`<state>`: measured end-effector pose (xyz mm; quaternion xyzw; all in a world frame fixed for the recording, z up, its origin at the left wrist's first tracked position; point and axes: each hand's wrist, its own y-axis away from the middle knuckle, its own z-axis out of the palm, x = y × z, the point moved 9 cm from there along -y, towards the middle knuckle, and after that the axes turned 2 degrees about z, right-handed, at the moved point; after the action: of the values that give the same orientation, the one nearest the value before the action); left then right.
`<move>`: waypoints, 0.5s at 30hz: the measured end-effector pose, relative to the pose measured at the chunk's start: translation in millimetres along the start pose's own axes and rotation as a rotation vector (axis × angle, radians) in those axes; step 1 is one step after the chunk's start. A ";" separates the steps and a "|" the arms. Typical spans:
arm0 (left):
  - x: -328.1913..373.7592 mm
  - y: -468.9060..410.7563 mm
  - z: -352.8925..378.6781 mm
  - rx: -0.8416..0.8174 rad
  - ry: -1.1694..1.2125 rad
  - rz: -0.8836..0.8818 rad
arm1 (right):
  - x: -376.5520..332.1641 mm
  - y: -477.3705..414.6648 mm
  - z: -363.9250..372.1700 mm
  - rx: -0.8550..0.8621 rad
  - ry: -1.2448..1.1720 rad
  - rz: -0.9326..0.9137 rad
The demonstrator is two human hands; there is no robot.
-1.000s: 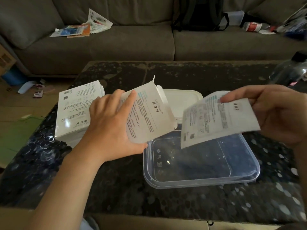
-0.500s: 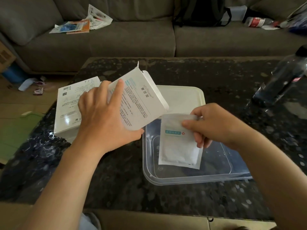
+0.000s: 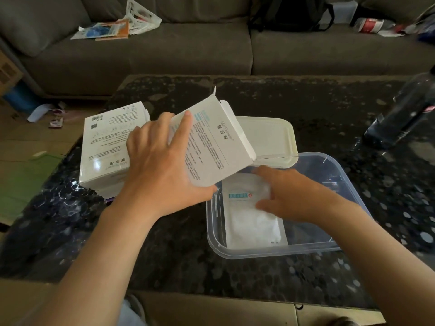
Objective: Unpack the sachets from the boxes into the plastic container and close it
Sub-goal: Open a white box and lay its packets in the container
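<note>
Head view, one frame, some motion blur at the right.

Left grip [image 3: 162,168]: closed around a white box [image 3: 211,147], thumb under the near corner, index finger laid along the printed face. The box is off the tabletop [image 3: 164,243] and tilted, with its open end flap pointing up and to the right. In this view it overlaps the near-left part of the lid [image 3: 270,137]; I cannot tell whether the two touch.

Right grip [image 3: 289,196]: inside the plastic container [image 3: 329,248], fingers stretched out fairly straight and lying on top of a white sachet [image 3: 249,222]. It holds nothing; this is flat contact only.

Sachet: lies flat on the container floor on the left side, long edge along the left wall, with a blue label strip near its far end.

Plastic container: clear, rectangular and uncovered. It sits on the dark speckled tabletop, right of centre and near the front edge. The pale lid lies just behind its far-left rim, and their edges meet there.

Second white box [image 3: 110,142]: glossy, flat on the tabletop at the left, behind the left grip. More white packaging shows under its near edge.

A dark bottle [image 3: 400,114] is at the far right of the tabletop, well apart from the container.

Behind the tabletop is a grey sofa [image 3: 188,50] with loose papers [image 3: 117,27] on the left seat and a black backpack [image 3: 289,12] against the backrest.
</note>
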<state>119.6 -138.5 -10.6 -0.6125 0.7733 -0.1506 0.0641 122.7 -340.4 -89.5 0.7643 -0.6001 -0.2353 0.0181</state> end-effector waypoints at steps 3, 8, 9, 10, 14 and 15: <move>6.3 0.8 4.7 -0.013 -0.018 0.035 | -1.5 -0.2 3.1 0.035 0.174 -0.001; 6.5 0.9 6.7 -0.021 -0.014 0.035 | -3.8 3.8 6.1 -0.032 0.229 -0.040; 6.6 0.8 7.0 -0.023 -0.013 0.037 | -4.1 4.5 10.7 -0.075 0.236 -0.052; 6.6 0.7 7.2 -0.023 -0.013 0.037 | -4.6 4.9 15.9 -0.113 0.259 -0.066; 6.1 -0.2 8.9 -0.029 -0.012 0.041 | -6.4 4.2 29.2 -0.169 0.344 -0.115; 6.2 -0.6 9.9 -0.031 -0.013 0.045 | -6.4 3.7 30.8 -0.167 0.349 -0.122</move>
<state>121.4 -146.1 -19.2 -0.5967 0.7888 -0.1333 0.0630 106.5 -327.7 -113.5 0.8243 -0.5188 -0.1489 0.1711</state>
